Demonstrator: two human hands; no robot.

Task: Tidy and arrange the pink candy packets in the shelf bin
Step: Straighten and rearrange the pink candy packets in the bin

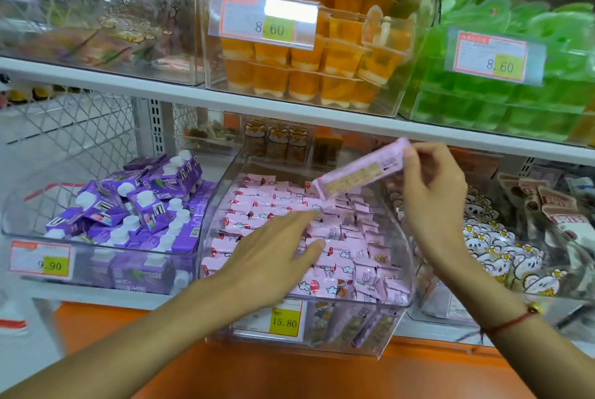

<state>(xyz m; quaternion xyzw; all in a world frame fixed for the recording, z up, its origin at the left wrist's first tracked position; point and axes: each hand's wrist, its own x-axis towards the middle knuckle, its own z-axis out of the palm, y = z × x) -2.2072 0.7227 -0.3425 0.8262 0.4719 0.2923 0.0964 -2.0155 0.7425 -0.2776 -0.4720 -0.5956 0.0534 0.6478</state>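
A shop shelf unit is seen, white shelf boards (161, 89) above an orange base (289, 376). On the lower board a clear bin (399, 318) stands at the front edge, packed with rows of pink candy packets (257, 208); a yellow tag marked 15.80 (283, 321) is fixed to its front wall. The left hand (273, 257) is laid over the packets with fingers straight. One long pink packet (357, 171) is pinched by the right hand (434, 192) and held tilted above the bin's back half. Purple cartons (135, 205) fill the bin to the left, cartoon-printed bags (502, 244) the one to the right. Orange jelly cups (309, 70) and green jelly cups (502, 99) are stacked on the upper board.
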